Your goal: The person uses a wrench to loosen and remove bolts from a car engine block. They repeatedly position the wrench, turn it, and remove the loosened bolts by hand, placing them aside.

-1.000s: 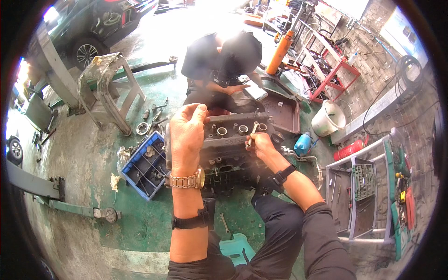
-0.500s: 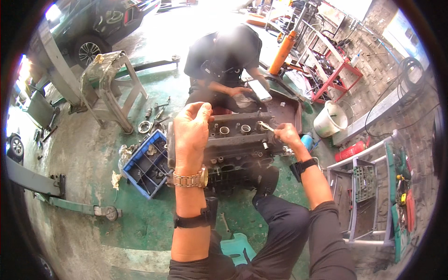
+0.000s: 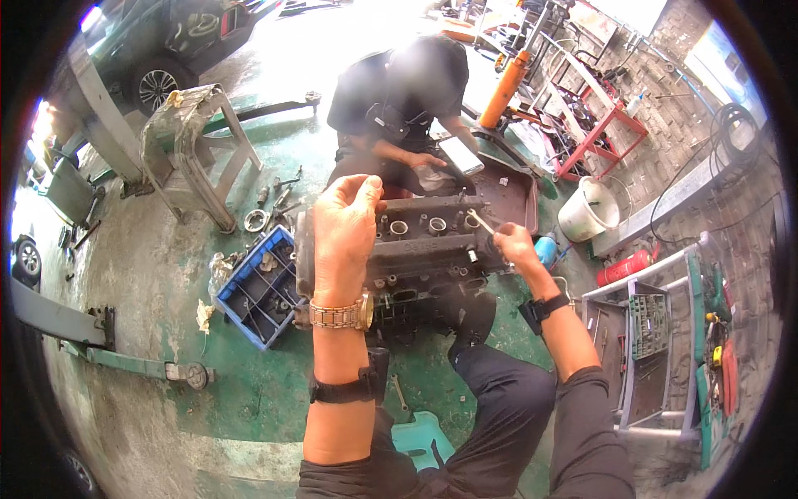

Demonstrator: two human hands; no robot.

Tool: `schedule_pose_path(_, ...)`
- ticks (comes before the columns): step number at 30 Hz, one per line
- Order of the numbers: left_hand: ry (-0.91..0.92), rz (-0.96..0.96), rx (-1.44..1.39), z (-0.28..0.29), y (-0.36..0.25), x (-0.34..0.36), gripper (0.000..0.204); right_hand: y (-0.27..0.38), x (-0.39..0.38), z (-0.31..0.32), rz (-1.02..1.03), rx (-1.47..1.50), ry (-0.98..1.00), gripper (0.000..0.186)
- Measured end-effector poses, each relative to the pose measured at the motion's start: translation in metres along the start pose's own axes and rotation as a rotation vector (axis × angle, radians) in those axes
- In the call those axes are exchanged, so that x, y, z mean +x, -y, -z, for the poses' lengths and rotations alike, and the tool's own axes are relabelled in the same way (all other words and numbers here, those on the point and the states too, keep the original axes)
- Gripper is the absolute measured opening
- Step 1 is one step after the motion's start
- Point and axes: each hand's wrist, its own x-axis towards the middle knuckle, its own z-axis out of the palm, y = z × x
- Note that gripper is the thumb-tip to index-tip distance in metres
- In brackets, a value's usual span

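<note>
A dark engine with a black top cover stands in front of me, round openings along its upper side. Over its left end is my left hand, fingers curled and thumb pressed to them; anything in that pinch is hidden. My right hand is closed on a small wrench, whose open jaw points left, near the row of openings at the cover's right end. I cannot tell whether the jaw touches the engine.
Left of the engine lies a blue divided crate of parts. Opposite, a co-worker holds a white flat object above a brown tray. To the right stand a white bucket, a fire extinguisher and a tool cart.
The wrench and my right hand have shifted slightly right, and its jaw has swung a little upward. My left hand has risen slightly, still pinched.
</note>
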Motion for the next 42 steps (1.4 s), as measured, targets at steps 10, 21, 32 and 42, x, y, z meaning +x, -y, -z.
schedule_pose_path(10,-0.004,0.014,0.004,0.003,-0.002,-0.001,0.021,0.022,-0.031,-0.039,-0.133,0.279,0.000,0.011)
schedule_pose_path(21,-0.008,0.005,-0.044,0.007,-0.004,-0.002,0.021,0.023,-0.035,-0.052,-0.140,0.362,-0.016,0.015)
schedule_pose_path(32,-0.002,-0.003,-0.034,0.007,-0.005,-0.001,0.021,0.034,-0.034,-0.067,-0.217,0.585,-0.035,0.012)
schedule_pose_path(42,-0.004,0.000,-0.044,0.005,-0.004,-0.001,0.021,0.051,-0.024,-0.092,-0.228,0.727,0.088,0.015)
